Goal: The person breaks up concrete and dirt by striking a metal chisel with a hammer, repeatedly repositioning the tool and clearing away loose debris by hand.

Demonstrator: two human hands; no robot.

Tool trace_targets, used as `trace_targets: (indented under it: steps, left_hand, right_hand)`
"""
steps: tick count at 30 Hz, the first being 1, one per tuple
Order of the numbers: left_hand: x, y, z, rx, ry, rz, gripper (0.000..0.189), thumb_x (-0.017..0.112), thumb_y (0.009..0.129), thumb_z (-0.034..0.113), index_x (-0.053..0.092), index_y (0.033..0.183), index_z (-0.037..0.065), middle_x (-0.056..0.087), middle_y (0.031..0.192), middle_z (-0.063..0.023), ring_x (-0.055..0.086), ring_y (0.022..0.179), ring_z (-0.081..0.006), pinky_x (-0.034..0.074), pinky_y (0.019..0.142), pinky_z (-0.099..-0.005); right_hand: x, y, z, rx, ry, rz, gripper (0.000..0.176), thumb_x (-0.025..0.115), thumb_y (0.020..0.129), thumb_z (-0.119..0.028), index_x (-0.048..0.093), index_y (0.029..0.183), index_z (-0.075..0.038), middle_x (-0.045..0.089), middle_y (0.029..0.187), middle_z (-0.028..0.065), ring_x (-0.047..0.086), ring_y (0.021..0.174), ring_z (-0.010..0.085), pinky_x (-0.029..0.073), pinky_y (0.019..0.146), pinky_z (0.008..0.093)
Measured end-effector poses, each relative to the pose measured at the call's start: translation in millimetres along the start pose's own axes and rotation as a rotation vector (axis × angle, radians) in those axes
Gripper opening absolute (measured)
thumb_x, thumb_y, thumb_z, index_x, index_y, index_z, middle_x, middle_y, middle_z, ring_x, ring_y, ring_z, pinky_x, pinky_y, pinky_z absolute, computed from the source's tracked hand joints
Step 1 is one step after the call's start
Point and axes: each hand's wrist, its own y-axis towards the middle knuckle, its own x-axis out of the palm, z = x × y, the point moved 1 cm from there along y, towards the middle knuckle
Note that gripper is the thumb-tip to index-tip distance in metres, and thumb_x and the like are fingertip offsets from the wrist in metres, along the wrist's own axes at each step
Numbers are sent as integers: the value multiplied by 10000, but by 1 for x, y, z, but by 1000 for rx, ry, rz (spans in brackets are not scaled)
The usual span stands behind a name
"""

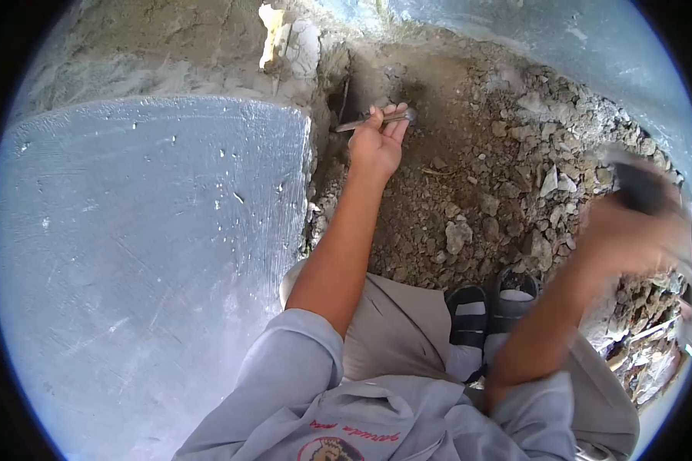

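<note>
My left hand (378, 144) is closed around a metal chisel (351, 125), its tip directed left at the broken edge of the wall and its rounded struck end poking out past my fingers on the right. Raised on the right side, my right hand (630, 238) is smeared by motion and wrapped round a hammer (642, 188); its dark head shows as a blur, and the handle is mostly hidden. Beside the chisel tip, a dark gap (340, 101) runs along the rough wall edge.
A smooth grey plastered slab (154, 230) fills the left. Loose rubble (477, 207) covers the ground ahead and to the right. My sandalled feet (469, 323) rest at the rubble's near side. A pale wall (592, 46) curves along the upper right.
</note>
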Motion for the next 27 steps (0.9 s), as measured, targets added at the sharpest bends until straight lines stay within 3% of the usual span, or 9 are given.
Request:
trace_targets:
  steps: [2, 4, 9, 11, 15, 17, 18, 21, 27]
  left_hand:
    - [-3, 7, 1, 34, 12, -2, 141, 451, 997, 154, 522, 998, 31, 630, 1086, -168, 589, 1089, -306, 434, 1001, -451]
    - [-5, 8, -3, 17, 76, -1, 156, 447, 1002, 170, 531, 995, 38, 641, 1076, -158, 594, 1078, -297, 424, 990, -434]
    - [-7, -1, -1, -11, 51, 8, 147, 478, 985, 144, 515, 920, 18, 634, 1090, -190, 619, 1032, -298, 493, 969, -440]
    - [-5, 0, 2, -4, 16, 11, 148, 483, 982, 144, 516, 915, 17, 634, 1078, -182, 620, 1037, -304, 499, 968, -441]
    - [-8, 4, -1, -19, -39, -5, 141, 485, 981, 140, 517, 913, 20, 633, 1041, -165, 619, 1047, -309, 505, 965, -444]
    - [-10, 5, -3, -21, 8, -27, 157, 455, 1001, 199, 523, 979, 60, 637, 993, -113, 607, 1058, -295, 456, 958, -447]
    - [-8, 8, -1, -1, 20, -6, 158, 455, 1002, 200, 526, 978, 62, 637, 993, -111, 606, 1060, -290, 456, 953, -446]
    - [-13, 4, -9, -11, 120, 29, 159, 458, 1002, 204, 534, 973, 68, 639, 995, -107, 602, 1068, -276, 458, 940, -441]
    - [-15, 7, 0, 16, 55, -12, 146, 504, 975, 166, 538, 963, 25, 633, 1082, -198, 616, 1064, -326, 500, 954, -465]
  right_hand:
    - [14, -114, -67, 278, 1190, -896, 257, 656, 825, -228, 608, 960, -14, 640, 754, 74, 618, 593, 152, 497, 514, 274]
    - [-3, -147, -92, 672, 1668, -1650, 347, 672, 779, -143, 561, 1058, 31, 590, 707, 55, 564, 512, 148, 481, 499, 307]
    - [-38, -43, -45, 372, 1551, -1119, 341, 704, 813, -173, 592, 1095, -18, 619, 795, 38, 579, 587, 100, 472, 520, 262]
    - [-48, 16, -9, 307, 1105, -663, 241, 655, 847, -266, 659, 925, -37, 632, 742, 51, 611, 619, 133, 503, 572, 291]
    - [-45, 63, 10, 273, 1564, -6, 242, 654, 819, -192, 630, 986, -19, 627, 745, 58, 606, 610, 156, 508, 588, 302]
    - [-17, -11, -12, 161, 709, -65, 260, 654, 804, -155, 615, 1017, -10, 625, 747, 61, 603, 606, 168, 510, 596, 307]
    - [1, -62, -29, 157, 678, -277, 273, 654, 797, -137, 608, 1032, -6, 623, 748, 62, 602, 604, 174, 511, 601, 310]
    - [2, -161, -92, 547, 1568, -1577, 338, 663, 780, -96, 556, 1075, 28, 595, 740, 54, 575, 546, 171, 498, 529, 305]
    - [-49, -22, -37, 424, 1410, -1015, 264, 672, 825, -178, 591, 1010, -7, 608, 720, 46, 565, 536, 122, 459, 477, 240]
